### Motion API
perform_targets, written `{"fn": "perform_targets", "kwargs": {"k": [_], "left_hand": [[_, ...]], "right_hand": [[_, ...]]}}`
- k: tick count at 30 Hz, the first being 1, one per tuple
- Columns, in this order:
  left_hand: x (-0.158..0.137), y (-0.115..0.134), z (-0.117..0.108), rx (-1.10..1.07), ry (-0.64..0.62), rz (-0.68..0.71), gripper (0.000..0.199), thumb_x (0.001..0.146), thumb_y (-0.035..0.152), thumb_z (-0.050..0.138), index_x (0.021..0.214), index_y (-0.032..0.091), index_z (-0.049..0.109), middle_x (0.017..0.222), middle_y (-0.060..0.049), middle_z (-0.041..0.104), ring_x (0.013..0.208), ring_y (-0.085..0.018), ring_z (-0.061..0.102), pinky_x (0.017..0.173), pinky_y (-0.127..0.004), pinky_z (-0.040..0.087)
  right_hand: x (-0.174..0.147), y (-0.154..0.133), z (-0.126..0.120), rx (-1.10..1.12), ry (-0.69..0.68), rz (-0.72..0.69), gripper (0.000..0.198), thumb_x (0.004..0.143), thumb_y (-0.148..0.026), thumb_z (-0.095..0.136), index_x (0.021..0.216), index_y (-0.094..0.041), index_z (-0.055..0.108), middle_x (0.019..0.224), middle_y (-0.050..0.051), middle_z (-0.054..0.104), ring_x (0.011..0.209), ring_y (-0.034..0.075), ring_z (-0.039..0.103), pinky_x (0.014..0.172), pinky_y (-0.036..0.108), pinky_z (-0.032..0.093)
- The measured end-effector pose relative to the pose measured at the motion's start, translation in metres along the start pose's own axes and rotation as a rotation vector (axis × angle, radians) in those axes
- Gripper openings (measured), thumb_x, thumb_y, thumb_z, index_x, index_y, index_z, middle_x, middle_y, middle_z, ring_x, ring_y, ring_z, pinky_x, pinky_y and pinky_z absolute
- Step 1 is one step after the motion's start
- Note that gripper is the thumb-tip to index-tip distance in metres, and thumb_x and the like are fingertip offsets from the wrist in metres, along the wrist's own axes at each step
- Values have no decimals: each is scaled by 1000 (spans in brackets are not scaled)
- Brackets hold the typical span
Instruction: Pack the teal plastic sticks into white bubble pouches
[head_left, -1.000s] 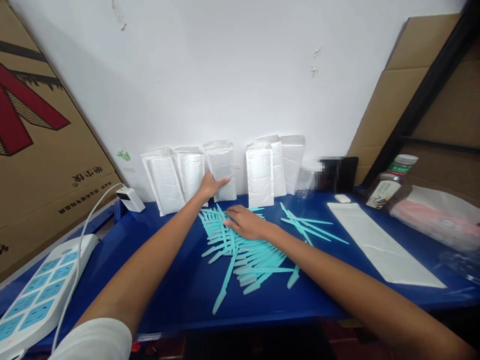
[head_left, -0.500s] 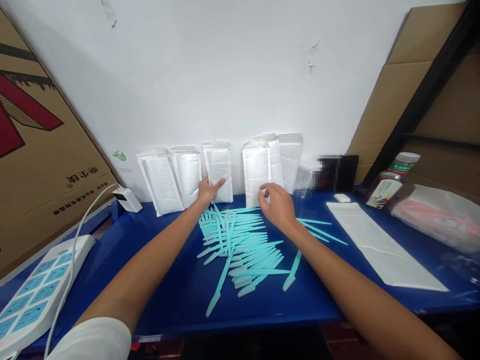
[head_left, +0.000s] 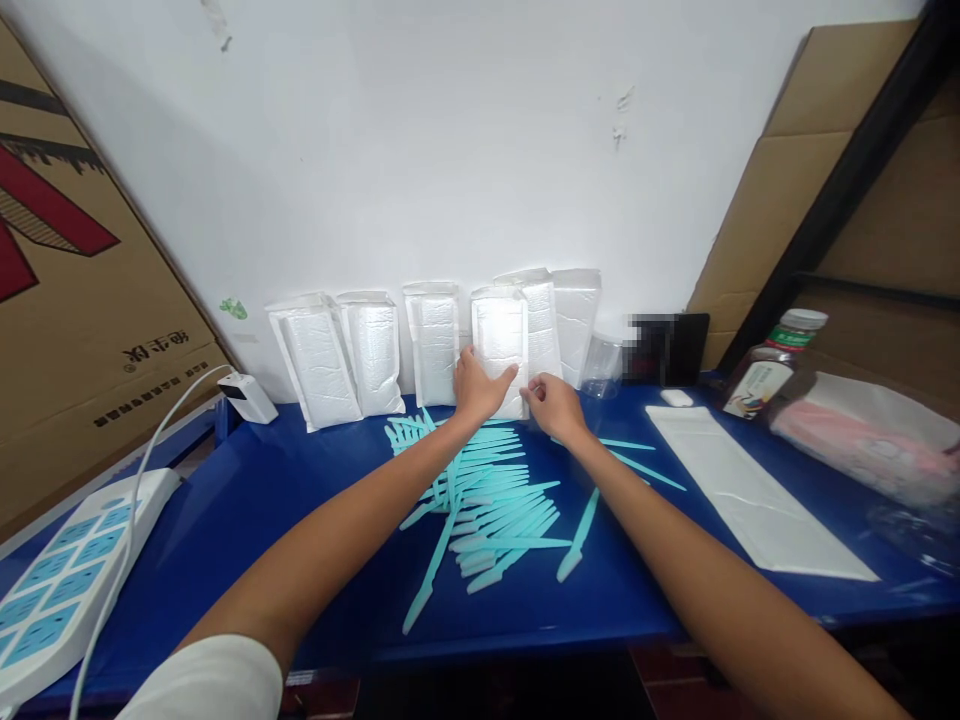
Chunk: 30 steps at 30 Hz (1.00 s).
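As left grip (head_left: 487,368) and right grip (head_left: 527,389) pinch it, the pouch (head_left: 501,328) gleams; it's crinkled.

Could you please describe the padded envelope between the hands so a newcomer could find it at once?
Along the back of the blue table, padded envelopes stand against the white wall. Behind the turquoise sticks, find the right-hand cluster of three. The envelope is its leftmost, the only one with the left hand over its front and right hand at its lower right edge.
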<state>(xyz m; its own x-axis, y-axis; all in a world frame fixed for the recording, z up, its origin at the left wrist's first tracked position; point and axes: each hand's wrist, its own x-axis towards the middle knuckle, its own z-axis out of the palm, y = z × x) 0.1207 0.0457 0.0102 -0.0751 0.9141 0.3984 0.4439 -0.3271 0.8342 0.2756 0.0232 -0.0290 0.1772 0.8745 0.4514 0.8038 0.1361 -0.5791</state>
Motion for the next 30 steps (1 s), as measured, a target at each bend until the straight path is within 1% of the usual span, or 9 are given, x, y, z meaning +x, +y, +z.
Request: {"fn": "perform_targets", "kwargs": {"k": [2,4,8,13,17,21,25,28,30], "left_hand": [[5,5,14,-46,33,-77,104,67,52,92,146,10,38,149,-30,51,144,-45,47,118,-55,35],[6,11,21,-110,120,-55,111,63,57,93,147,13,36,149,-28,51,144,-44,47,118,-54,37],[2,32,10,-138,274,200,98,71,56,89,147,20,38,146,-21,55,141,-40,50,117,-51,39],[-7,39,-56,27,254,560,80,74,36,86,143,23,47,137,-12,59,130,-35,55,112,-48,42],[-25,2,-116,408,231,640,78,68,32,87,138,24,54,125,-12,63,118,-38,57,105,-53,43],[-42,-45,-149,593,235,668,89,67,43,87,145,22,49,129,-15,63,115,-40,56,100,-52,41],[-44,-68,-162,702,226,672,93,69,48,87,149,19,48,128,-18,65,114,-41,57,96,-50,40],[-40,-71,-166,732,196,735,93,71,54,85,149,18,49,126,-18,67,111,-40,59,94,-48,41],[-41,-69,-166,735,176,786,88,75,59,82,148,19,51,125,-18,68,110,-39,60,93,-48,41]], "right_hand": [[-4,-6,-4,13,26,-57,15,98,-34,57,96,-21,65,87,3,70,76,19,63,71,31,46],[-10,-16,-9,40,78,-158,16,101,-33,52,100,-21,63,98,6,69,81,20,63,76,32,47],[-27,-41,-22,123,174,-393,13,102,-26,48,100,-22,60,99,8,67,85,22,63,77,34,47],[-45,-64,-39,144,255,-515,13,101,-24,49,97,-24,61,90,6,66,78,21,62,74,34,47],[-55,-71,-46,238,331,-575,13,98,-26,53,110,-25,60,74,-1,60,57,16,54,62,32,47],[-68,-78,-42,354,310,-592,19,97,-30,59,116,-26,57,62,-8,49,48,13,47,52,29,43],[-74,-84,-38,401,223,-558,25,101,-32,58,125,-25,58,62,-8,48,50,12,47,53,28,42],[-72,-85,-39,357,-23,-572,29,104,-36,55,129,-23,62,61,-8,51,51,12,47,55,28,39],[-71,-86,-40,317,-187,-585,25,107,-39,52,116,-21,67,58,-7,48,49,11,43,54,28,34]]}}
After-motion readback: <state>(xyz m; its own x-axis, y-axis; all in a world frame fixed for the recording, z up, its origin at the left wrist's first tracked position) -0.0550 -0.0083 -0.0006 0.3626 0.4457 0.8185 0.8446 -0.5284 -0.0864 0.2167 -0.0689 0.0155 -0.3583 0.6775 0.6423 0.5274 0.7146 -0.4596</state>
